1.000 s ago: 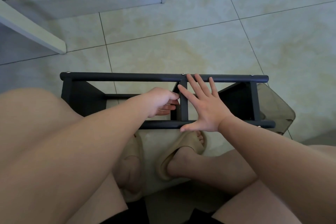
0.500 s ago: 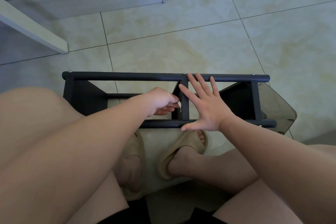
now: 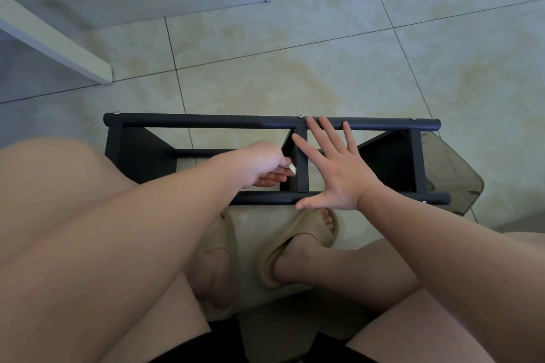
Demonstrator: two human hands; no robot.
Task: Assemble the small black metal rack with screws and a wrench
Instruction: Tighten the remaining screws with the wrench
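One rack (image 3: 206,121), four screws (image 3: 300,117), right hand (image 3: 333,174) flat, left hand (image 3: 259,165) pinching wrench (image 3: 292,168)

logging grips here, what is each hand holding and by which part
Left hand pinches a small silvery piece inside the rack; only its tip shows, so where is unclear. Right hand presses flat, holding nothing.

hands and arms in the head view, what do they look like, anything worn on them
Both arms are bare as far as the frame shows, with no sleeves. The left hand and right hand have no gloves, and no watch, bracelet or ring shows. Other clothing in view: black shorts and tan slide sandals.
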